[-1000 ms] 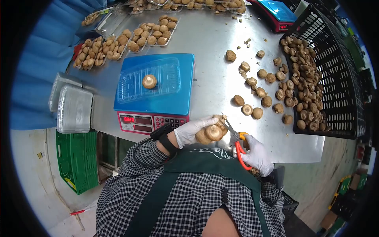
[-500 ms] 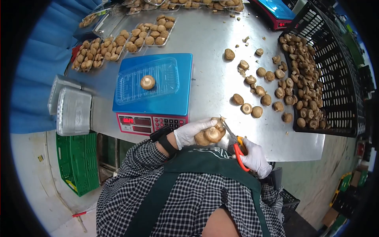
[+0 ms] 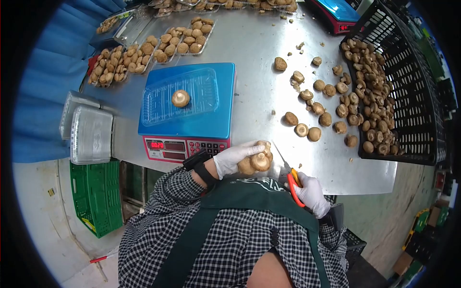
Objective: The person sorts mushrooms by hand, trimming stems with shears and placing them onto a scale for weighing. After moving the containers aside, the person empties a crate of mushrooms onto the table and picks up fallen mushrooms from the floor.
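My left hand (image 3: 235, 159), in a white glove, holds a few mushrooms (image 3: 260, 162) with their stems up, near the table's front edge. Just right of them, my right hand (image 3: 313, 196), also gloved, is closed on scissors (image 3: 294, 188) with red and orange handles. The blades point up and left beside the mushrooms, not touching them. On the blue scale (image 3: 186, 128) lies a clear plastic tray (image 3: 204, 98) with one mushroom (image 3: 180, 98) in it. The red display reads 0.020.
Loose mushrooms (image 3: 317, 108) lie on the metal table (image 3: 254, 91). A black crate (image 3: 417, 96) of mushrooms stands tilted at the right. Filled trays (image 3: 194, 36) line the back left, empty stacked trays (image 3: 91, 136) the left edge. A second scale (image 3: 338, 14) is at the back right.
The scissors have moved slightly away from the mushrooms in my left hand, and a small piece now lies on the table above my hands. Another small piece shows beside the scissors.
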`<act>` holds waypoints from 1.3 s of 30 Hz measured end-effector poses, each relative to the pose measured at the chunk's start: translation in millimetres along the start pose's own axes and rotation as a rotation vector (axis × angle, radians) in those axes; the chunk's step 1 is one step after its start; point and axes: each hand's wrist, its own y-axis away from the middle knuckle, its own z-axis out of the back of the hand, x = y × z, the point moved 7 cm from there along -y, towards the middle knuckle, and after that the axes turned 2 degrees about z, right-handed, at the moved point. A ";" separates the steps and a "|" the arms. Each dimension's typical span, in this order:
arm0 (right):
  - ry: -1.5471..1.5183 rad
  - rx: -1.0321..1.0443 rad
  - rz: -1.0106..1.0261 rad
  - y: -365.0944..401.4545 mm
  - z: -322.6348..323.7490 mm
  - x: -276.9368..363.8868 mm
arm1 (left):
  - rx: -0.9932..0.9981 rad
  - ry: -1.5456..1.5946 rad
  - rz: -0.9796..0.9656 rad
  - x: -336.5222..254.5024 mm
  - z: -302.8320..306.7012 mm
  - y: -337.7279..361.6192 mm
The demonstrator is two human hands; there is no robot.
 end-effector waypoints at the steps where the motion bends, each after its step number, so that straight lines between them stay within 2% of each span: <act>1: -0.028 -0.002 -0.046 -1.1 -0.1 -3.2 | 0.002 0.013 -0.029 -3.6 0.5 -0.8; 5: 0.081 -0.040 0.030 2.7 15.5 12.6 | -0.105 0.025 -0.030 -6.1 8.8 -0.7; 7: 0.216 -0.081 0.162 4.1 23.4 31.2 | -0.139 0.031 -0.036 -5.0 13.4 -3.9; 8: 0.217 -0.081 0.163 3.1 24.5 34.4 | -0.139 0.031 -0.037 -4.3 15.4 -5.2; 10: 0.376 -0.189 0.271 1.7 31.2 50.1 | -0.118 0.018 -0.052 -3.9 17.6 -8.0; 17: 0.448 -0.167 0.281 -3.1 27.8 58.4 | -0.133 -0.013 -0.116 -5.9 19.5 -8.5; 20: 0.494 -0.114 0.192 -6.0 19.6 47.3 | -0.168 -0.067 -0.103 -7.8 17.1 -5.9; 26: 0.298 -0.079 0.132 -0.8 8.7 31.9 | -0.160 -0.081 -0.102 -5.5 18.5 -7.4; 29: -0.045 -0.315 0.021 0.1 21.5 5.5 | -0.135 -0.013 -0.080 -4.2 19.3 -6.3; 31: 0.314 -0.423 -0.142 -4.5 39.9 -18.7 | -0.138 0.013 -0.079 -6.2 18.9 -2.9; 32: 0.370 -0.398 -0.157 -7.2 45.4 -29.7 | -0.143 0.012 -0.093 -6.1 21.3 -2.0; 33: 0.374 -0.404 -0.144 -12.4 48.8 -41.6 | -0.127 0.043 -0.098 -2.9 23.2 -3.0; 35: 0.582 -0.404 0.014 -17.8 48.7 -51.3 | -0.100 0.072 -0.100 1.1 17.5 -2.8; 36: 0.600 -0.297 -0.061 -21.5 48.7 -52.2 | -0.112 0.095 -0.085 1.5 13.2 -0.8; 37: 0.603 -0.302 -0.067 -21.3 51.1 -52.9 | -0.123 0.120 -0.069 3.5 9.8 1.0; 39: 0.661 -0.357 0.069 -23.1 53.9 -43.0 | -0.123 0.157 -0.087 8.6 11.1 1.7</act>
